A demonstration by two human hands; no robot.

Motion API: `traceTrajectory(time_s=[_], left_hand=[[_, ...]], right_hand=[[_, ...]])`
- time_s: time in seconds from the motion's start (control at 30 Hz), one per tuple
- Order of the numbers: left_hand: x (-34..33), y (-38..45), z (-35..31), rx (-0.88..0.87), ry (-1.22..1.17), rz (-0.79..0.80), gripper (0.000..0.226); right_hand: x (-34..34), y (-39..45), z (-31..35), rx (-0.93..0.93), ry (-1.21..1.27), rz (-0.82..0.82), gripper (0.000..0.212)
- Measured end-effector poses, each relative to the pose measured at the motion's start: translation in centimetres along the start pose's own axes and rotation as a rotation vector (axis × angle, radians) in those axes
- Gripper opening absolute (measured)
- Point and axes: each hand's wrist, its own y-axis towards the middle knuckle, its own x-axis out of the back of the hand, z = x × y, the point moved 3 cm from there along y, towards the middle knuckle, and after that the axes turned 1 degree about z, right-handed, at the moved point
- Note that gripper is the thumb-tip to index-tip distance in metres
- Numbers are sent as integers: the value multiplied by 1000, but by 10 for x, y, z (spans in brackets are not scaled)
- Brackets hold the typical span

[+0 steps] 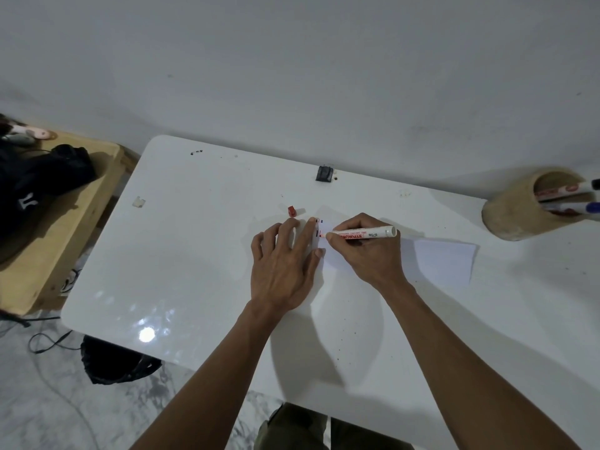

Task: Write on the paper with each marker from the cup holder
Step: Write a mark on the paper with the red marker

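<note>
Right hand (367,251) clamps red marker (363,234), axis lying left-right, tip at paper's (444,264) left end beside left hand (285,264) pressing flat, fingers spread; cup (516,212) far right, nearer right hand.

The worktop (201,254) was white and glossy, mirroring a lamp as a bright spot. The paper (441,261) on it looked matt and smooth. The marker (367,233) had a shiny plastic barrel, its red cap (292,211) likewise plastic. The cup holder (516,209) looked rough, matt, tan. The floor (42,401) was marbled, polished.
</note>
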Motion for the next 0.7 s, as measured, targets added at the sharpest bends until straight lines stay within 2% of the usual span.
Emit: traceTrajectory(time_s=[0.27, 0.47, 0.7], left_hand=[[4, -2, 0, -1, -67, -22, 51], [4, -3, 4, 35, -231, -34, 56], [27, -16, 4, 82, -465, -64, 49]], right_hand=[[6, 0, 9, -88, 153, -18, 12], [18, -3, 29, -146, 274, -61, 14], [41, -20, 58, -180, 390, -153, 15]])
